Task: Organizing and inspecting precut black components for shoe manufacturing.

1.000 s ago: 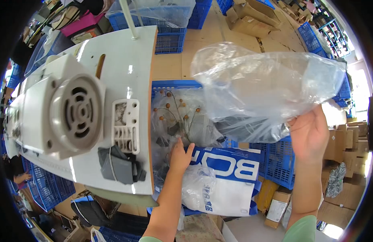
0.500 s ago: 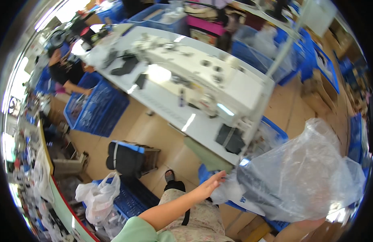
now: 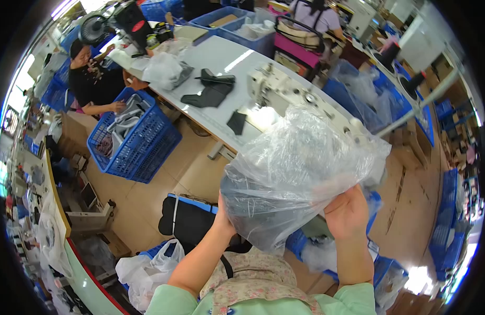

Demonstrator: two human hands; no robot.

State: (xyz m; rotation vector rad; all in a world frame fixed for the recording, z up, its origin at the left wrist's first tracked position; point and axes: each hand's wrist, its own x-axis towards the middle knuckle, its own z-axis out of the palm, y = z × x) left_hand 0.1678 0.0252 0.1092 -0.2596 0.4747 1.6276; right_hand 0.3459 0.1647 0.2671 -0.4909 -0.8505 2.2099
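Observation:
A large clear plastic bag [image 3: 310, 157] is held up in front of my body, crinkled and shiny. Something dark shows through its lower left part; its kind cannot be made out. At the bag's left edge my left hand [image 3: 225, 214] grips it, the fingers mostly hidden behind the plastic. My right hand [image 3: 347, 211] is closed on the other side, fingertips partly covered by the film. Behind the bag, a white sewing machine [image 3: 276, 84] sits on a pale worktable [image 3: 221, 59], partly hidden. Dark cut pieces [image 3: 213, 92] lie on the tabletop.
A black padded stool [image 3: 186, 219] stands before me, beside a white plastic bag [image 3: 148, 273]. A blue crate [image 3: 143, 142] holding fabric stands left of the table, where a person [image 3: 98, 79] in black sits. Blue bins [image 3: 358, 94] stand beyond the table's right end.
The clear bag has moved from the lower right to the middle before me. My left hand, apart from the bag earlier, now grips its left edge. The view has shifted too.

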